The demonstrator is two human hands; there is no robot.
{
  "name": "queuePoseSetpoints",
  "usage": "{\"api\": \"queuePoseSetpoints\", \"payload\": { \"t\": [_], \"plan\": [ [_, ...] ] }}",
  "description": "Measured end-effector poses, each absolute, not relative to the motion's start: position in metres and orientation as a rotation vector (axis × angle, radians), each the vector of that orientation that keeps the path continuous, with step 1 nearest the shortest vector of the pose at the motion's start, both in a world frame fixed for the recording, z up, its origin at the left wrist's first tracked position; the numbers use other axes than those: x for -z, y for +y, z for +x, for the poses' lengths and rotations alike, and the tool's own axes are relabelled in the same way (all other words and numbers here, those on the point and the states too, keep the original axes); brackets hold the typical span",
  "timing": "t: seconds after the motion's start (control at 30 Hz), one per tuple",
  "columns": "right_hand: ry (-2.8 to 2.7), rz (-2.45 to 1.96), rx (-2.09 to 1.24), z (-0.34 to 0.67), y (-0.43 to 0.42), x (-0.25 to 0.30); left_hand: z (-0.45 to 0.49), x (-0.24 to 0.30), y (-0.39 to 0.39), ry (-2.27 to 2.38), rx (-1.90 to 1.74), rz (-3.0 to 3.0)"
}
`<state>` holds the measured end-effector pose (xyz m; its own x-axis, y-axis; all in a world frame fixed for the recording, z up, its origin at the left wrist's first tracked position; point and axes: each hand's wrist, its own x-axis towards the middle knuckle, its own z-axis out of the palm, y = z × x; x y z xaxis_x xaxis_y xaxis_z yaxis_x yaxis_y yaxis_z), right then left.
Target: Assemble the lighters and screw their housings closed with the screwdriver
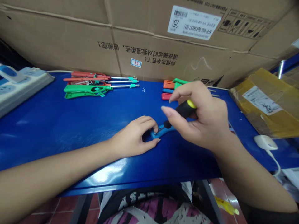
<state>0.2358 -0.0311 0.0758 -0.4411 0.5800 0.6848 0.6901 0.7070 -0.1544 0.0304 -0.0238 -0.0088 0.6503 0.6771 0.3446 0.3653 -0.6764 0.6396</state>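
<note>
On the blue table lies a blue lighter (161, 131), a long-necked utility type, partly covered by my hands. My left hand (136, 135) grips its end between curled fingers and thumb. In my right hand (202, 118) is a screwdriver (181, 112) with a black and yellow handle, held at a slant. Its tip points down at the lighter's body near my left fingertips; whether it touches cannot be made out. The far part of the lighter is hidden behind my right hand.
Red and green lighters (87, 90) with metal necks lie at the back left. More lighters (168, 90) sit behind my right hand. A cardboard box (77, 40) walls off the back. At left stands a power strip (25, 79); at right, a taped parcel (268, 105) and a white corded device (265, 142).
</note>
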Motion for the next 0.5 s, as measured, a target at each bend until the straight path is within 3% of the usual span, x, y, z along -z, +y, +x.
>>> {"api": "queuePoseSetpoints", "payload": {
  "t": [0.13,0.33,0.5],
  "plan": [
    [-2.191,-0.923,0.03,0.237,-0.0318,-0.0756,0.0302,0.0085,-0.0236,0.813,-0.75,2.335],
    [-2.16,-0.966,0.192,0.2359,-0.0309,-0.0748,0.0298,0.0091,-0.0236,0.801,-0.768,2.346],
    [-2.167,-0.95,0.048,0.2365,-0.0306,-0.0741,0.0304,0.0075,-0.0234,0.799,-0.738,2.336]
  ]
}}
